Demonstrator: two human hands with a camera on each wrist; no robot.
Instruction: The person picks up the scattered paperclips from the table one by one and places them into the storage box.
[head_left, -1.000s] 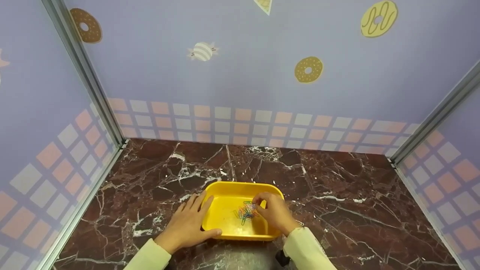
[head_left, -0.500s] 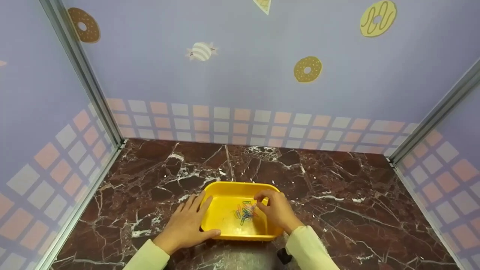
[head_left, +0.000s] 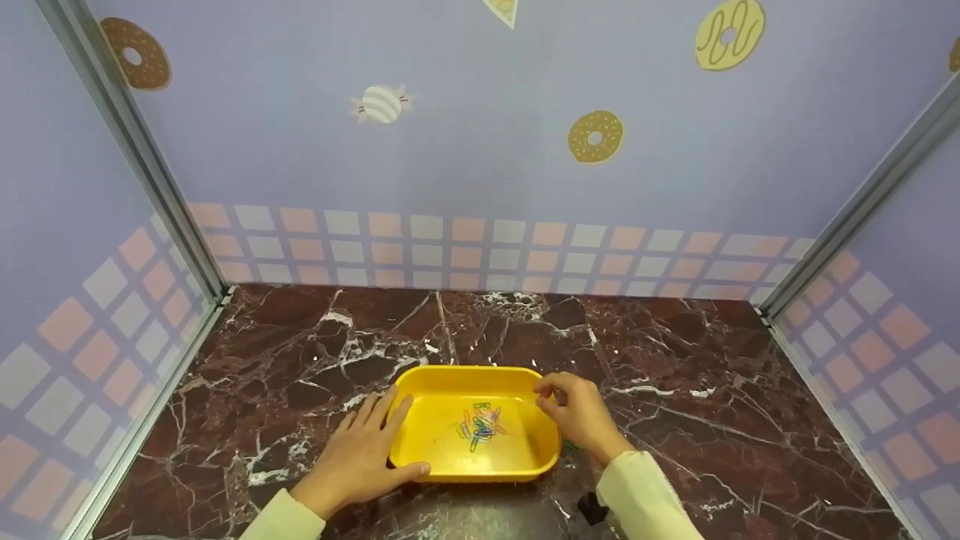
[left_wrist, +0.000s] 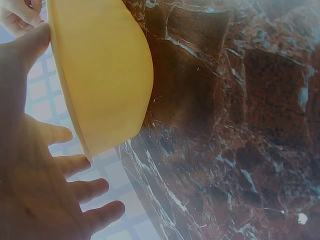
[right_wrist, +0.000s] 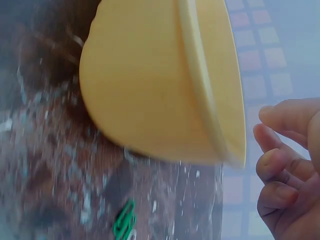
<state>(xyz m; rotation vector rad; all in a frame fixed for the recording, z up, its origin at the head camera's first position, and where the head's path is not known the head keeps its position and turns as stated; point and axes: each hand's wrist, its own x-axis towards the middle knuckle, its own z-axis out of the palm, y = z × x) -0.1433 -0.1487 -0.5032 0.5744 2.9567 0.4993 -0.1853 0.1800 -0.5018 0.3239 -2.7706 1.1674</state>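
Observation:
A shallow yellow plastic tub (head_left: 465, 381) stands in front of me on the dark marble surface. Several coloured paper clips (head_left: 480, 424) lie in a small heap on its floor. My left hand (head_left: 351, 459) rests against the tub's left end with fingers spread, the thumb at the near rim. Just past the right rim hovers my right hand (head_left: 583, 414), fingertips drawn near each other and the other fingers curled. I cannot tell whether a clip is between those fingertips. Outside the tub on the right lies a green paper clip (right_wrist: 125, 220), half hidden under my right hand in the head view.
Purple patterned panels (head_left: 480, 172) close off the back and both sides, joined by grey metal posts (head_left: 135, 142). A small black object (head_left: 592, 508) shows beside the right sleeve. White flecks and veins run across the marble surface (head_left: 300, 337).
My right hand has lifted off the clip heap and moved right, out over the tub's right rim. The left hand stays on the tub. The head view has shifted slightly.

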